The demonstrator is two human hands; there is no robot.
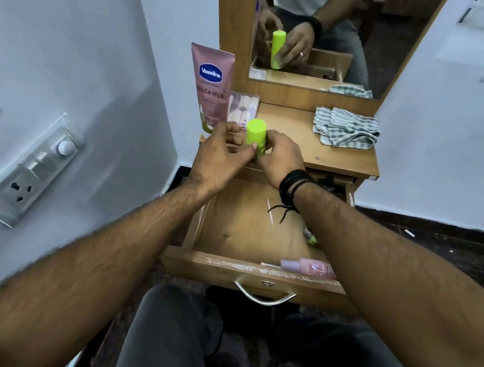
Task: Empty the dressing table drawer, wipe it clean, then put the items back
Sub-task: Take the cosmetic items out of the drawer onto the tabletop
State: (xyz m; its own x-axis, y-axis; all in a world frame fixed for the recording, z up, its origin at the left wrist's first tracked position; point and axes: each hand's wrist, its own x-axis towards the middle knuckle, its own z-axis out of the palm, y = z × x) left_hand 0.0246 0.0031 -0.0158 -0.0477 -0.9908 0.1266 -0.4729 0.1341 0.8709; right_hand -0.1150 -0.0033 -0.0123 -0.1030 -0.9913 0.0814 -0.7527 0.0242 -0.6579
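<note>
Standing green bottle [255, 139] between hands

on the tabletop [327, 152], the tube [208, 84] stands far left, the cloth [346, 128] at right before the mirror [321, 22]; below, the open drawer [252, 274] holds a bottle [308, 267] near its front right.

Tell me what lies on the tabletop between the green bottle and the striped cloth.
Nothing: the head view shows bare wood between the green bottle and the striped cloth.
</note>
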